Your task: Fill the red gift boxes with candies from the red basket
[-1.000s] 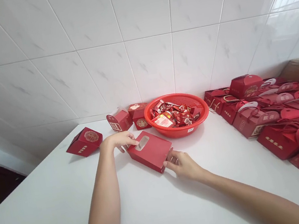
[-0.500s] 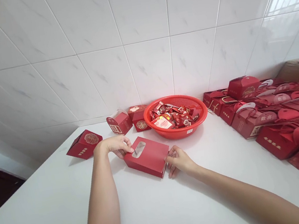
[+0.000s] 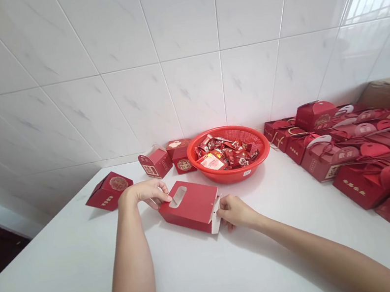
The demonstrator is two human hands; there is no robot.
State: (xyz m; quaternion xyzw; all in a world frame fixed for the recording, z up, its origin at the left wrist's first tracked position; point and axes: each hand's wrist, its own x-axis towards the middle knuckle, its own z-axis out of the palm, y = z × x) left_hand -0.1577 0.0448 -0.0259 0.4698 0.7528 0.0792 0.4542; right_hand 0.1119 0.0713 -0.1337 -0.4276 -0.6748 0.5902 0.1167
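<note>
My left hand [image 3: 153, 193] grips the red box [image 3: 197, 202] toward the counter's [image 3: 68, 282] left edge, right hand [image 3: 237, 211] pinching its opposite flap [image 3: 215, 223].

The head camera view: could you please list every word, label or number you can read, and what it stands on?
"歡喜": rounded handle of the pinkish-red cardboard gift box, right.
Too small or blurred: the white sticker on the red plastic basket, the foil sweet wrappers, the gold print on the dark-red angular box, and the other boxes' print.
Unclear, cut off: large gold characters, bottom right.
No text seen: plain red box being held.
</note>
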